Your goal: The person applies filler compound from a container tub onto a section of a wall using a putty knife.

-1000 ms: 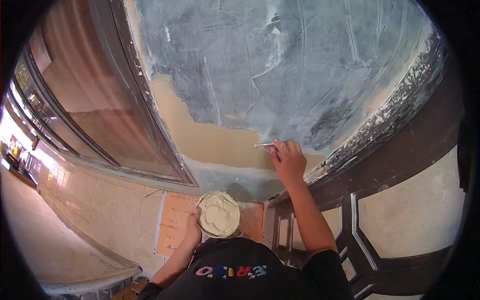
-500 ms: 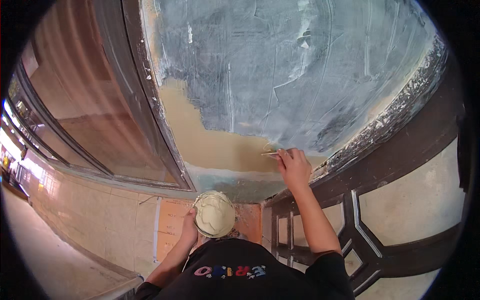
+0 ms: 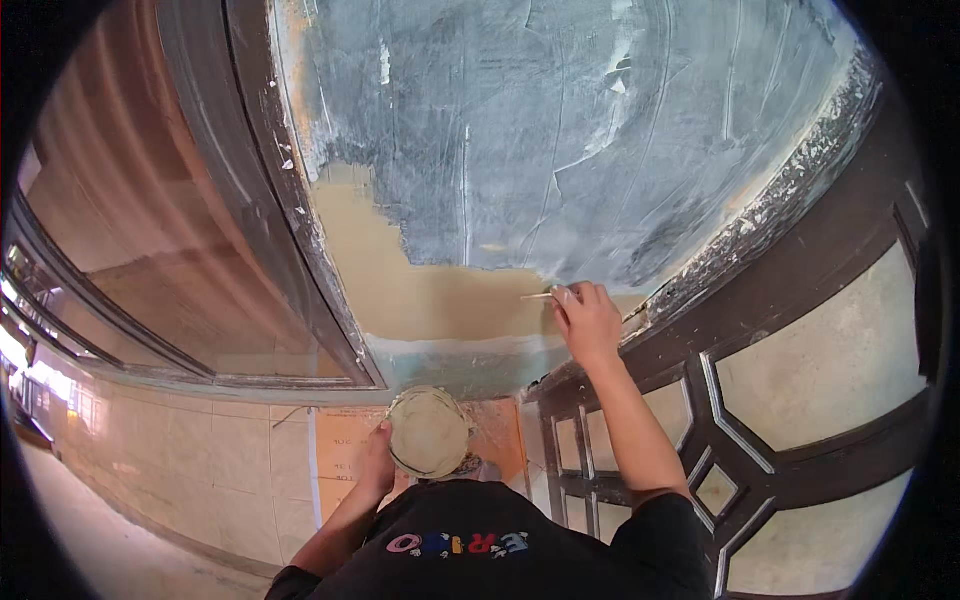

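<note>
In my right hand point(image 3: 594, 325) is a thin scraper point(image 3: 534, 296), pinched between thumb and fingers and seen almost edge-on. It lies against or just off the wall point(image 3: 520, 150), at the right part of a smooth beige putty band point(image 3: 400, 295); whether it touches, I cannot tell. Above the band the wall is grey-blue, with ridges and pale scraped streaks. Low in front of my body, my left hand point(image 3: 376, 462) grips the left side of a round tub point(image 3: 430, 432) of pale putty, most of its fingers hidden. The putty surface looks fairly flat.
A dark framed glass panel point(image 3: 170, 230) borders the wall on the left. On the right stands a dark wooden door point(image 3: 740, 400) with pale panels, its frame edge point(image 3: 740, 235) flecked white. Below lie an orange sheet point(image 3: 335, 480) and beige floor tiles point(image 3: 230, 450).
My right hand and the scraper have moved slightly up, and the scraper sits more level. The putty in the tub looks flatter and darker than the heaped, pale surface before. The view has shifted slightly.
</note>
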Tool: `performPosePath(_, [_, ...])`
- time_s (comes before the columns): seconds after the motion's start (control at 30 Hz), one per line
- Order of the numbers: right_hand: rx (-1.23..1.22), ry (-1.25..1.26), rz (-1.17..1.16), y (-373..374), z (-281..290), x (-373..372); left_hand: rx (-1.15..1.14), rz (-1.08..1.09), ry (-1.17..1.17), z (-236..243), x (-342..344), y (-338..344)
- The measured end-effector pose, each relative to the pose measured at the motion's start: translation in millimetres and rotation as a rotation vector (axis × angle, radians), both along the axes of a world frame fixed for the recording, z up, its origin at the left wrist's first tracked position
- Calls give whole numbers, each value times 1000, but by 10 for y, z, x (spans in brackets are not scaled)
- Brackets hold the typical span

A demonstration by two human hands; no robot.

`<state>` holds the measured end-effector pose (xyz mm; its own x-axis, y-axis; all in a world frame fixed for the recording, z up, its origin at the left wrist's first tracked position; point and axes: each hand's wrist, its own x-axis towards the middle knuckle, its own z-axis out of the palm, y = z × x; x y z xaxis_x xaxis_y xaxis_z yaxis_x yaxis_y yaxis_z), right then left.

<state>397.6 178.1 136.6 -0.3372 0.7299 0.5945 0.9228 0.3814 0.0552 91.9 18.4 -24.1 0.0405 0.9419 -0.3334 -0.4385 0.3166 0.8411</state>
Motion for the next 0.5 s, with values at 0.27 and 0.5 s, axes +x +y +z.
performPosePath(0.27, [136,81,-95,-76,270,-184,15,5,-16,8,-163,61])
performPosePath(0.5, [181,90,-113,7,385,-199,-31,-29,15,-177,-257,146])
